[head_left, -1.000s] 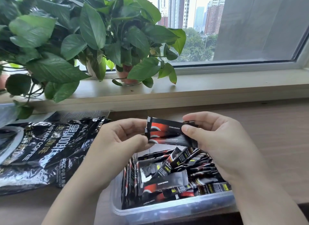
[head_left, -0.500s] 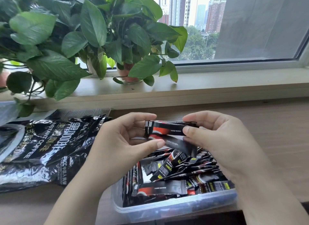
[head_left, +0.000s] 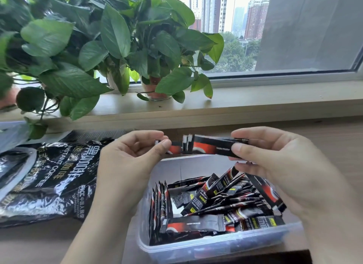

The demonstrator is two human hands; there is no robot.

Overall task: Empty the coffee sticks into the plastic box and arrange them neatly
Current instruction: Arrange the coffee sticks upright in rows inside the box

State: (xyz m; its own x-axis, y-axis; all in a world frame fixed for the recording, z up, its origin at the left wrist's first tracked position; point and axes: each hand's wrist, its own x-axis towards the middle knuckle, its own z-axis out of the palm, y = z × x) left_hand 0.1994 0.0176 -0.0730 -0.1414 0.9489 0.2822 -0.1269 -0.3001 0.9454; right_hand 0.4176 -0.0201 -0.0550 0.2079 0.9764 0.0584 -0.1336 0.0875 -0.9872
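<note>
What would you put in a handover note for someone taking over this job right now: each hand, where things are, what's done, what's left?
Left hand: pinches one end of the black-and-red foil coffee sticks held above the box.
Right hand: pinches the other end.
Clear plastic box: below the hands; an upright row stands at its left wall, a loose heap fills the rest.
Black foil coffee bag: lies left of the box.
Done: many sticks boxed, row begun.
Left: add the held sticks, straighten the heap.
</note>
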